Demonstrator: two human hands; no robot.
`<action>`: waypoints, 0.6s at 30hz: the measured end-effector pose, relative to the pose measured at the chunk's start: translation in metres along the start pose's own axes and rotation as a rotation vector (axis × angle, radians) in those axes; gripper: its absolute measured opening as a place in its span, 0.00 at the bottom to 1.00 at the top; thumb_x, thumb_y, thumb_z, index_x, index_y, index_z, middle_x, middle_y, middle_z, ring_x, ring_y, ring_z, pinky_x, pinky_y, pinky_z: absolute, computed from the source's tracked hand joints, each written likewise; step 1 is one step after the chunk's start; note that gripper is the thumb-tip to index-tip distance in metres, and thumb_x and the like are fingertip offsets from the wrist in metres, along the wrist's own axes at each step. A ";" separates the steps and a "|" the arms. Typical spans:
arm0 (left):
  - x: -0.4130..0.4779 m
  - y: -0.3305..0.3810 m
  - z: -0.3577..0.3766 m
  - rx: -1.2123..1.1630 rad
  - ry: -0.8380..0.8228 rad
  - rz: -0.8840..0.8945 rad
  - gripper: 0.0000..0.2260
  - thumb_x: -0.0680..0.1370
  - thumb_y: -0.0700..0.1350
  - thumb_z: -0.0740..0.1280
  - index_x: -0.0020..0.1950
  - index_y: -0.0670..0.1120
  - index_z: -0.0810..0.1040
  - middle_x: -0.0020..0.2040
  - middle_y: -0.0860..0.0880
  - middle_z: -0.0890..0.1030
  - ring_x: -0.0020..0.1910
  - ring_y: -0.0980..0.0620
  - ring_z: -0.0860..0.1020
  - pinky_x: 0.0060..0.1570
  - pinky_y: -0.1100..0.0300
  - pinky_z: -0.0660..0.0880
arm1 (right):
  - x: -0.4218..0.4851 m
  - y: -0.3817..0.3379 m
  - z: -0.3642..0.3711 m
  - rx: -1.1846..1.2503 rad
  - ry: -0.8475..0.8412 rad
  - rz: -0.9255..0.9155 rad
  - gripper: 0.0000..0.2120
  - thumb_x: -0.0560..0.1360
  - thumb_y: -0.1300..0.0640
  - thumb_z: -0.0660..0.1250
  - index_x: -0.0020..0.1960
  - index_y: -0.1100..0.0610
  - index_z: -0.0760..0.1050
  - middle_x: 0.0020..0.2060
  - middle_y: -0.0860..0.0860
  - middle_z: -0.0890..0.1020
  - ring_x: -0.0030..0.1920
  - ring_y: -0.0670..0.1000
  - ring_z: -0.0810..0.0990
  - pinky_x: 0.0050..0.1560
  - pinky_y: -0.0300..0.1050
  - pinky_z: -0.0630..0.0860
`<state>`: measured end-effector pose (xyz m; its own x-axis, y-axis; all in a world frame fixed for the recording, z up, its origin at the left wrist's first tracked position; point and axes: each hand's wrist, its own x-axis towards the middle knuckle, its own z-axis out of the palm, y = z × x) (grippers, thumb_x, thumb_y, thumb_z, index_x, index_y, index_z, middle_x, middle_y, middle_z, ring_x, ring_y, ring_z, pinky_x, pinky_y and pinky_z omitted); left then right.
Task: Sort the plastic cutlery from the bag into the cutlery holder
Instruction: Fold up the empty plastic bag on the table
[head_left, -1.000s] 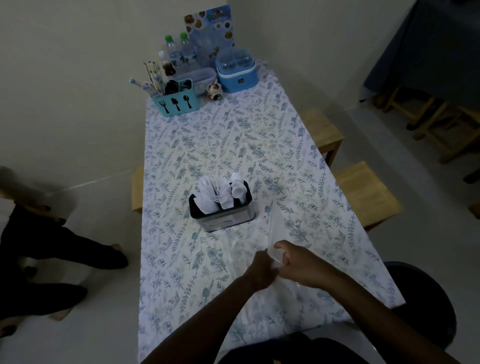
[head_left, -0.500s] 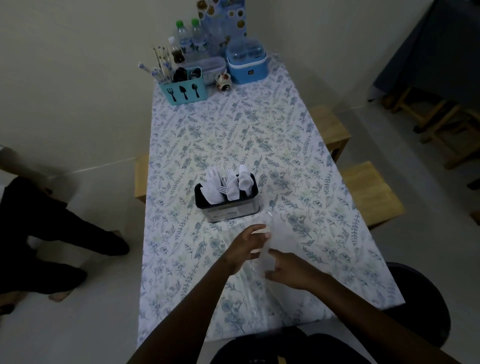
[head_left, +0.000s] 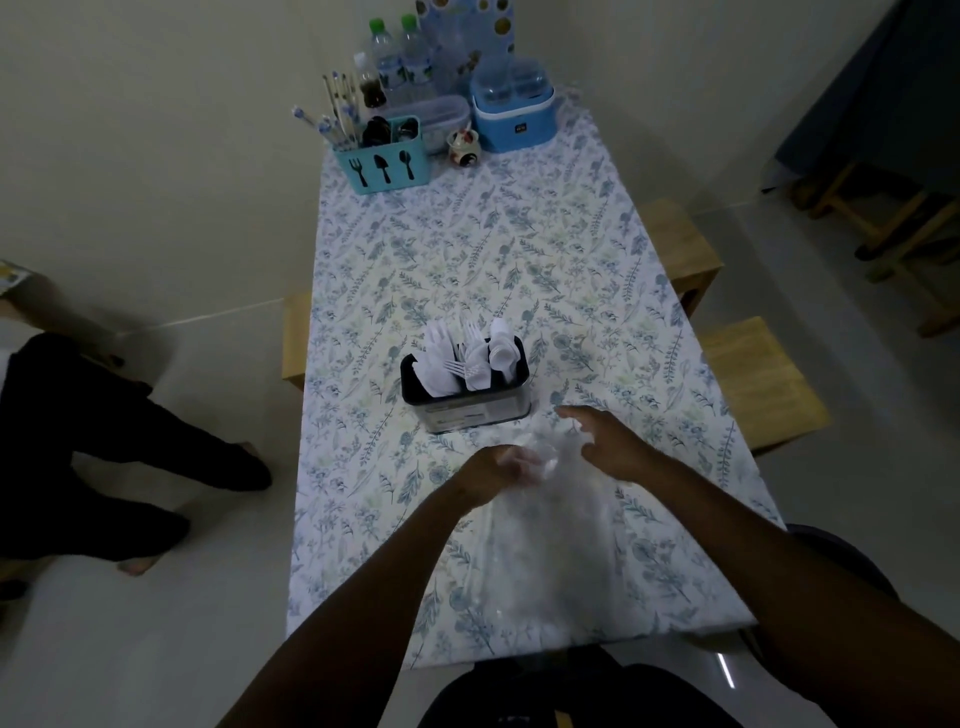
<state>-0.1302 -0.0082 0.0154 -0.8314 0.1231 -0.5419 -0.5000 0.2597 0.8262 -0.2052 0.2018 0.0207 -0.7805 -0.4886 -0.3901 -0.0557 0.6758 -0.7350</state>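
My left hand (head_left: 501, 462) pinches the clear bag (head_left: 550, 519), right hand (head_left: 608, 441) open above; best flatten it gently, checking for leftovers near the cutlery holder (head_left: 467, 405).

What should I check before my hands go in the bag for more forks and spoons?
1. Left hand gripping the clear bag: ok.
2. Right hand free, fingers spread: ok.
3. Bag mouth open: cannot tell, too blurred.
4. Cutlery left in the bag: cannot tell.
5. Cutlery holder upright on the table, just beyond the hands: ok.
6. Room left in the holder among the white cutlery: cannot tell.
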 end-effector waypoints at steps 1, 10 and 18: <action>0.004 0.003 -0.001 0.082 -0.021 0.024 0.08 0.78 0.38 0.66 0.55 0.42 0.82 0.53 0.42 0.82 0.50 0.48 0.81 0.51 0.61 0.78 | 0.006 0.000 -0.004 0.034 -0.108 0.032 0.33 0.71 0.72 0.60 0.71 0.51 0.64 0.63 0.49 0.73 0.51 0.44 0.75 0.44 0.31 0.72; 0.020 0.005 0.000 0.464 0.107 0.034 0.23 0.71 0.53 0.74 0.63 0.47 0.74 0.49 0.49 0.79 0.47 0.51 0.77 0.46 0.62 0.70 | -0.002 0.040 -0.017 0.001 -0.203 0.158 0.05 0.73 0.56 0.70 0.38 0.52 0.78 0.37 0.48 0.80 0.38 0.47 0.77 0.40 0.41 0.72; -0.020 -0.022 -0.003 0.463 -0.122 -0.205 0.41 0.66 0.55 0.78 0.72 0.46 0.62 0.63 0.45 0.73 0.58 0.49 0.73 0.50 0.61 0.71 | -0.055 0.083 -0.012 0.199 0.150 0.253 0.12 0.74 0.63 0.66 0.33 0.53 0.71 0.30 0.49 0.73 0.32 0.47 0.71 0.33 0.43 0.65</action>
<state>-0.1032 -0.0191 0.0084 -0.6797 0.1290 -0.7221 -0.4668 0.6833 0.5614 -0.1745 0.2909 -0.0123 -0.8374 -0.2231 -0.4989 0.2621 0.6371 -0.7248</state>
